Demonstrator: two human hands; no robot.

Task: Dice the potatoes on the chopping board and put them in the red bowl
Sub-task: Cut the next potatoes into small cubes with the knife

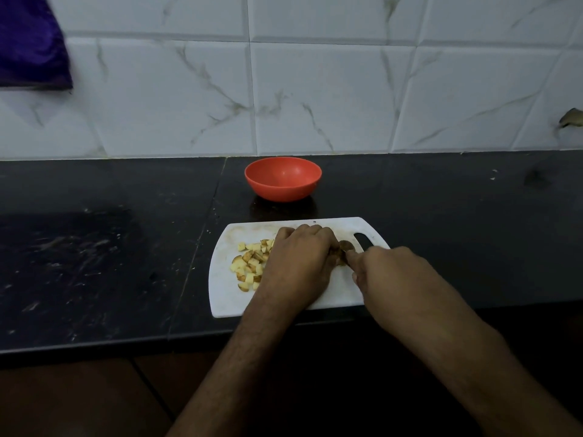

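While lying heaped on the left half of the chopping board (227, 298), diced potato (250, 264) awaiting transfer; left hand (296, 263) curling over an uncut brown potato piece (345, 246), right hand (383, 269) closing on what is probably a knife, barely showing. Standing behind the board, well apart, red bowl (283, 178) holding nothing. Sitting near the counter's front edge, board leaving open dark counter (94, 263) on both sides.
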